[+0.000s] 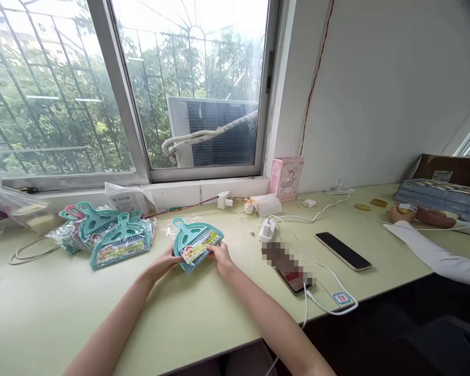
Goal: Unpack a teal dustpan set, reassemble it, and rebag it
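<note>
Between my two hands is a teal mini dustpan and brush set with a yellow printed label across its front. My left hand grips its left edge, the fingers partly hidden behind it. My right hand closes on the lower right side, thumb over the label. The set is tilted, its looped handle pointing away from me. To the left, more teal dustpan sets in clear wrapping lie in a pile, with a pink one among them.
Right of my hands lie a charging phone, a black phone, a white charger and loose cables. A pink box stands by the wall. At far right, another person's hands hold something small near a blue box.
</note>
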A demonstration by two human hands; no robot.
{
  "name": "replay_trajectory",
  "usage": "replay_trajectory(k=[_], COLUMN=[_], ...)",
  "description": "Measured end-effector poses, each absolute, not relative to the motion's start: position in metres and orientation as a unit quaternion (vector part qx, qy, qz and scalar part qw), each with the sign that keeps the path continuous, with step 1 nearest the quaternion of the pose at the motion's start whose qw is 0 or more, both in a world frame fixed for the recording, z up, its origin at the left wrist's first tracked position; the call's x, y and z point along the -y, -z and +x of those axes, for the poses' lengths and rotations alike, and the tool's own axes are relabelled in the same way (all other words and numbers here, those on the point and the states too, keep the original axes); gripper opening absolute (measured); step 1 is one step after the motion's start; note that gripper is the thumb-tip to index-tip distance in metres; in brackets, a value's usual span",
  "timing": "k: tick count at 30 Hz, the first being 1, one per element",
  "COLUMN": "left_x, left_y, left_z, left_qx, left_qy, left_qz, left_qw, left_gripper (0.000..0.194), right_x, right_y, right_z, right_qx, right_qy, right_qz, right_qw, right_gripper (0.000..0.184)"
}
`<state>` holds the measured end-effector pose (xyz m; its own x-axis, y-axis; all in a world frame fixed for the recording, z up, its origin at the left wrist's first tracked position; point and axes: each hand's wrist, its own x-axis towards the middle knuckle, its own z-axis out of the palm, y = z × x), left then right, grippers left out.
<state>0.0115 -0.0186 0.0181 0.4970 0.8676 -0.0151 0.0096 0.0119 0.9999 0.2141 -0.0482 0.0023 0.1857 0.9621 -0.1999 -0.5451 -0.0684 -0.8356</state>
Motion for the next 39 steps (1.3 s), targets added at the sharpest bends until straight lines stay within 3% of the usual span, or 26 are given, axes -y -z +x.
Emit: replay_trajectory(k=[11,16,20,23,26,30,39], left_x=[0.023,0.022,0.019,0.015,0.014,0.018,0.017], left_y=[-0.017,-0.011,-0.005,-0.001,-0.001,-0.005,-0.002], left_z=[0.02,0.031,0.032,0.032,0.033,0.036,0.038], left_qx=[-0.263,-0.332,-0.348,-0.353,-0.352,-0.357,-0.359], left_qy=[-0.397,-0.411,-0.409,-0.425,-0.435,-0.426,-0.439], left_qz=[0.591,0.543,0.531,0.525,0.529,0.528,0.524], left_qw=[0.652,0.653,0.655,0.648,0.639,0.642,0.635], left_gripper=[0.101,0.076,0.072,0.072,0.076,0.084,0.08], right_x=[0.05,0.05,0.046,0.043,0.042,0.044,0.045], right_y=[-0.009,-0.006,0.003,0.006,0.006,0.004,0.003], right_z=[0.22,0.221,0.223,0.225,0.227,0.228,0.228], right_qx=[0.253,0.282,0.272,0.268,0.249,0.225,0.242], right_qy=[-0.569,-0.548,-0.557,-0.574,-0.596,-0.596,-0.594], right_qz=[-0.429,-0.426,-0.459,-0.458,-0.442,-0.454,-0.445], right_qw=[0.654,0.662,0.636,0.623,0.623,0.622,0.625], right_gripper=[0.022,0.026,0.022,0.02,0.006,0.014,0.019])
